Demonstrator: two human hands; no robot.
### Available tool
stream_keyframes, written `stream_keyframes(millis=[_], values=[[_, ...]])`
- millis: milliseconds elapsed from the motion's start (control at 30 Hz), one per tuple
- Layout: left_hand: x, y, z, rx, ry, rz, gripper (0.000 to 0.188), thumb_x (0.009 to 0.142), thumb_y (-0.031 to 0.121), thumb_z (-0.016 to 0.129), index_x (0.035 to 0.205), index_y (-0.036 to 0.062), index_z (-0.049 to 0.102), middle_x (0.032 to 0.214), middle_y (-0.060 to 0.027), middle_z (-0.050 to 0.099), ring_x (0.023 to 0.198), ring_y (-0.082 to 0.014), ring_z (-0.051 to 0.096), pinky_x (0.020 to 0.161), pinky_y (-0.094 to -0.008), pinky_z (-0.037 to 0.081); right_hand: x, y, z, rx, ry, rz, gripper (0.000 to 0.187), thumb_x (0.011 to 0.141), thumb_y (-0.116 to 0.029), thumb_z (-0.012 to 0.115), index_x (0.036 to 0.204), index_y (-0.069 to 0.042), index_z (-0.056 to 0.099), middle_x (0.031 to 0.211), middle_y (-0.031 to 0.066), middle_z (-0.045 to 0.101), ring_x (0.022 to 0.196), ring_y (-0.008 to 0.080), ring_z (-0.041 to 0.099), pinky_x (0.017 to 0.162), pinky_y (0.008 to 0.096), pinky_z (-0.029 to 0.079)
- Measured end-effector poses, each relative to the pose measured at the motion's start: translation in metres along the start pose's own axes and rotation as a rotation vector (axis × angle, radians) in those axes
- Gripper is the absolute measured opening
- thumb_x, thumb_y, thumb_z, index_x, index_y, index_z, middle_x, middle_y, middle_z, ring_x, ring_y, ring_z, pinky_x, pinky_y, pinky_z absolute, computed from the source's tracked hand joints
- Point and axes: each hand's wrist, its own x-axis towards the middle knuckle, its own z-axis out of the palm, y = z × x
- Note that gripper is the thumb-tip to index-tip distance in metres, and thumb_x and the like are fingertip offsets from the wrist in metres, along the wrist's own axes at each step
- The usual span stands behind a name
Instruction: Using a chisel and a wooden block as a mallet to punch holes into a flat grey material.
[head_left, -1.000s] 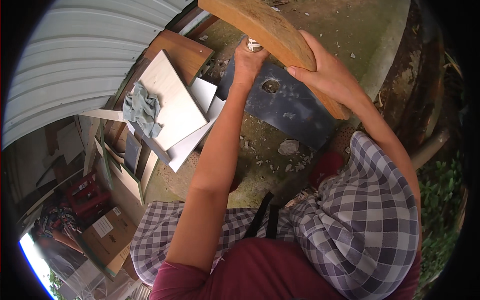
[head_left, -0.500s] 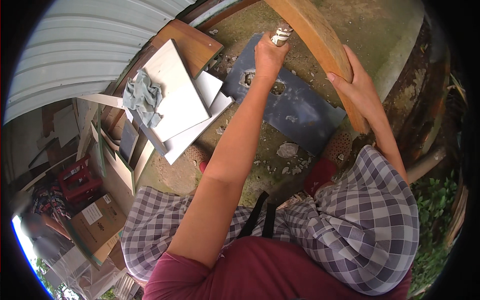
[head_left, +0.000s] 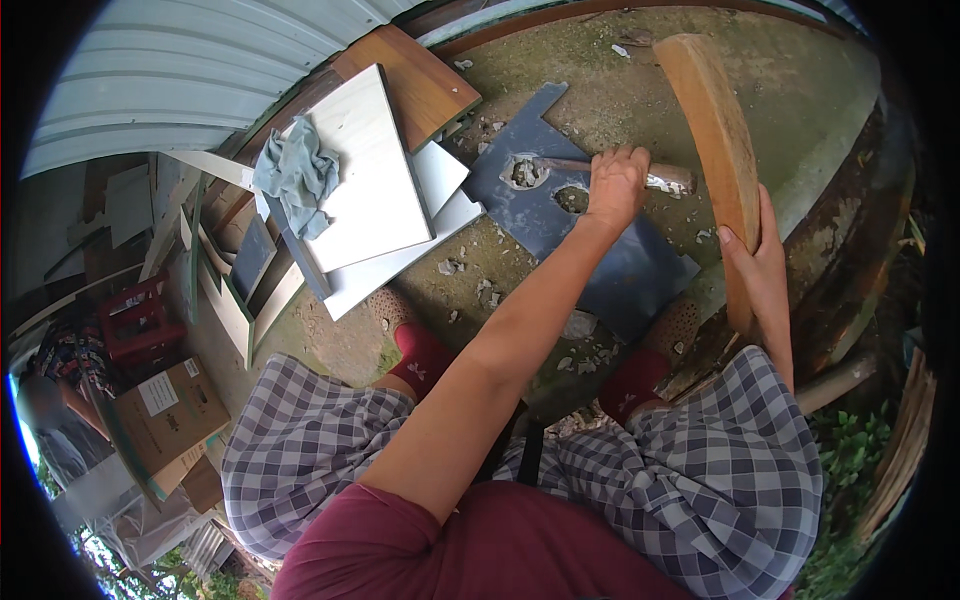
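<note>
- Grey board [head_left: 620, 285], frame centre: two holes [head_left: 572, 200] are made; lower end is left unpierced.
- Tool [head_left: 668, 179], upper centre: clamped in left hand [head_left: 617, 185].
- Curved beam [head_left: 718, 140], upper right: gripped by right hand [head_left: 765, 265].

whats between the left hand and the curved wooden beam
In the head view, a tool's handle end juts from the left hand toward the curved beam, then a narrow strip of ground shows.

Daylight fell soft and even, shadows faint. White board [head_left: 375, 190], upper left of centre, looked palest. Red crate [head_left: 138, 322], far left, sat dim. Lower-left rim burned white, blue-fringed. Metal wall [head_left: 210, 75], upper left, bowed; black ring cropped corners. Curved wood [head_left: 716, 135] looked sharp.
</note>
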Motion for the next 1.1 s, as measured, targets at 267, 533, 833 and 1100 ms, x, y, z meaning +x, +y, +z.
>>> stream_keyframes(millis=[267, 533, 833, 1100], values=[[0.013, -0.033, -0.125, -0.745, 0.514, -0.485, 0.013, 0.082, 0.012, 0.064, 0.085, 0.0033, 0.055, 0.07, -0.0022, 0.055, 0.063, -0.0104, 0.05, 0.06, -0.0264, 0.041, -0.006, 0.014, -0.006, 0.126, 0.016, 0.052, 0.073, 0.082, -0.022, 0.067, 0.143, -0.005, 0.03, 0.128, 0.0156, 0.052, 0.115, 0.0219, 0.053, 0.097, 0.0317, 0.04], [0.016, -0.042, -0.13, -0.942, 0.485, -0.428, 0.012, 0.082, 0.01, 0.064, 0.081, 0.0034, 0.053, 0.07, -0.0046, 0.054, 0.064, -0.0129, 0.05, 0.06, -0.0275, 0.041, -0.001, 0.007, 0.008, 0.05, 0.006, 0.019, 0.08, 0.078, -0.031, 0.069, 0.143, -0.007, 0.031, 0.127, 0.0188, 0.054, 0.116, 0.0266, 0.054, 0.097, 0.0339, 0.04], [0.01, -0.04, -0.118, -0.828, 0.281, -0.379, 0.016, 0.081, 0.012, 0.065, 0.074, 0.005, 0.053, 0.068, 0.0016, 0.054, 0.065, -0.0077, 0.05, 0.063, -0.0248, 0.042, -0.001, 0.02, 0.009, -0.021, -0.007, 0.048, 0.078, 0.079, -0.033, 0.069, 0.142, -0.008, 0.032, 0.126, 0.0186, 0.055, 0.115, 0.0267, 0.055, 0.096, 0.0351, 0.041], [0.015, -0.049, -0.12, -0.734, 0.237, -0.294, 0.026, 0.081, 0.013, 0.068, 0.097, 0.0051, 0.049, 0.077, -0.003, 0.056, 0.068, -0.0115, 0.055, 0.067, -0.0275, 0.046, -0.004, 0.021, 0.008, -0.066, -0.004, 0.076, 0.077, 0.079, -0.034, 0.068, 0.142, -0.009, 0.032, 0.125, 0.0188, 0.055, 0.113, 0.027, 0.056, 0.095, 0.0351, 0.041]])
